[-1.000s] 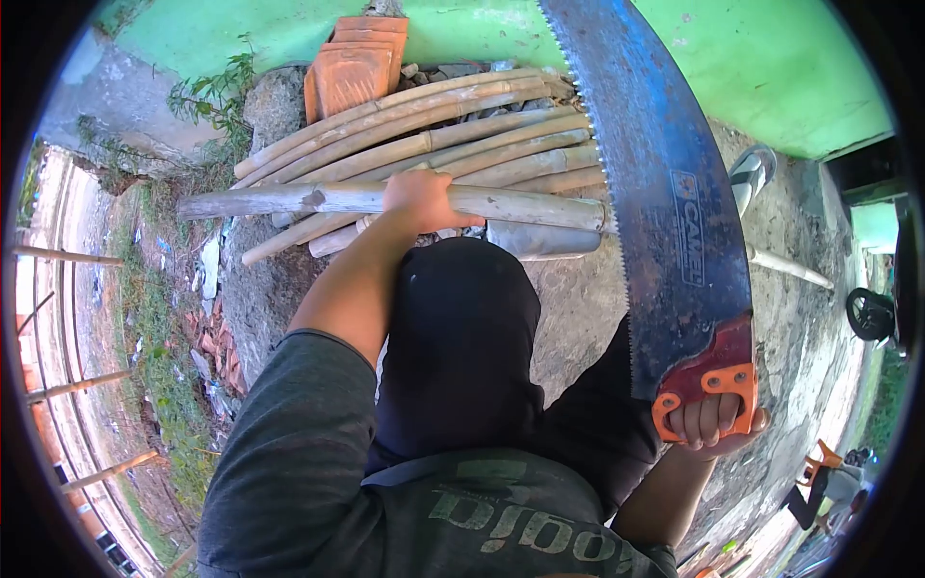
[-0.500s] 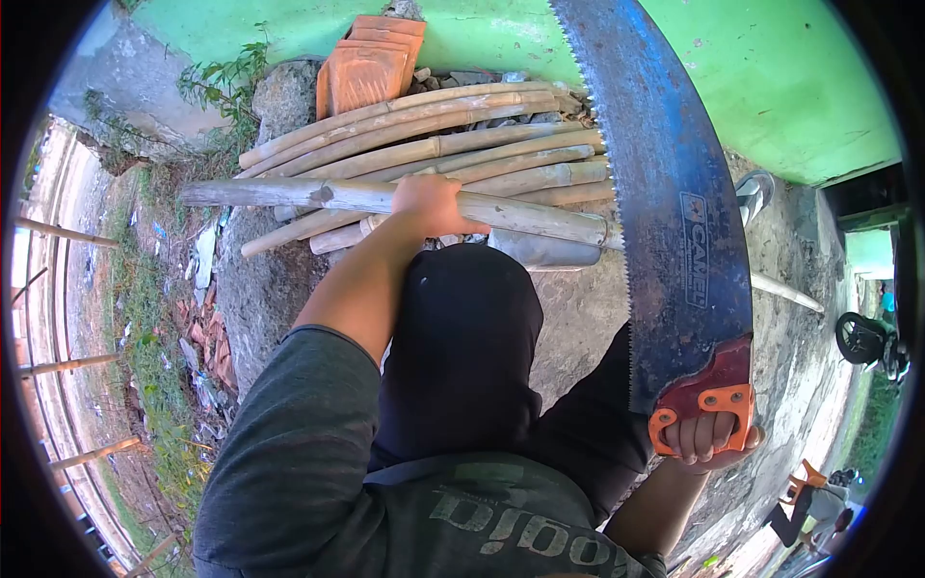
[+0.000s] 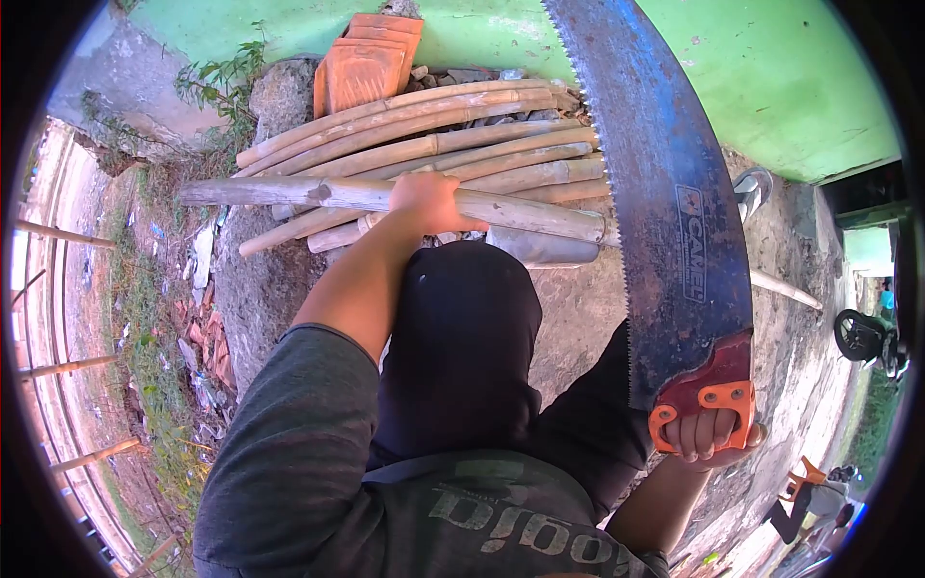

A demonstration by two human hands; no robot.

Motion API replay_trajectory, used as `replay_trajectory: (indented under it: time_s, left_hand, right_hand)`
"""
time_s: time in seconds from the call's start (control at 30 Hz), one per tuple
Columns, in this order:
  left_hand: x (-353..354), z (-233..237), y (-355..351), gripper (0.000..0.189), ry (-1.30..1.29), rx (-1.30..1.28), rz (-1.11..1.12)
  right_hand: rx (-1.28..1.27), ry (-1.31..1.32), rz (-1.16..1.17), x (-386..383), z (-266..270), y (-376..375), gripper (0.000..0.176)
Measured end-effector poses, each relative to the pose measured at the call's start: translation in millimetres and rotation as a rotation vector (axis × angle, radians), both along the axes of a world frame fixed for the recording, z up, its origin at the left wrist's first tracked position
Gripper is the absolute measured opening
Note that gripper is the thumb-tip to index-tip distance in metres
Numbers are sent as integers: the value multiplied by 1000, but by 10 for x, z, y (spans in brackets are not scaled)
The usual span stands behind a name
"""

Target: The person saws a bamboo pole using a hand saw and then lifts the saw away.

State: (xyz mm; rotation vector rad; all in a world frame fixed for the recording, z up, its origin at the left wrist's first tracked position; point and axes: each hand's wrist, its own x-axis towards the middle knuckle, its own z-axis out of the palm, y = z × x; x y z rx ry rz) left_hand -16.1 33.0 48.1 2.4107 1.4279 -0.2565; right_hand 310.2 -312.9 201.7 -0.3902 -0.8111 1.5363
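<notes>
My left hand is wrapped round a long grey wooden pole, which lies crosswise over a pile of bamboo poles. In my right hand is the orange and dark red handle of a large handsaw. The saw's blue, rust-marked blade stands up in front of me, teeth facing left, and hides the pole's right end. Whether the teeth touch the pole I cannot tell. A grey rounded piece lies just under the pole, near my knee.
Orange roof tiles lean by the green wall beyond the poles. A rough stone block stands at the left. A sandal shows behind the blade. Far right are a motorcycle wheel and another person.
The saw blade has tilted very slightly to the left at its top. My left hand stays on the pole.
</notes>
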Motion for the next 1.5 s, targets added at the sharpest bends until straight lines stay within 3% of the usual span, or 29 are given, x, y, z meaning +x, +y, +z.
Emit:
replay_trajectory:
  time_s: [0.6,0.63,0.73,0.83,0.93,1.17,1.27,1.5]
  left_hand:
    - [47,17,-13,96,31,12,28]
    - [51,12,-14,96,31,18,29]
    - [79,24,-40,95,39,1,28]
    - [93,2,-40,96,33,5,31]
    - [126,57,-34,96,99,-26,25]
    - [169,91,-36,93,127,-42,42]
    - [144,49,-40,92,77,-43,39]
    - [155,49,-49,96,72,-26,37]
  right_hand:
    - [-16,-95,-75,-81,-68,67,45]
    - [-12,-144,-83,-80,-74,120,45]
    - [-164,-614,-269,-191,49,248,46]
    - [-311,-765,-282,-175,-125,388,52]
    - [-365,-669,-279,-95,-388,508,55]
    - [-423,-463,-317,-101,-801,821,34]
    - [-495,-393,-354,-71,-989,891,34]
    - [-538,-377,-319,-23,-1113,927,32]
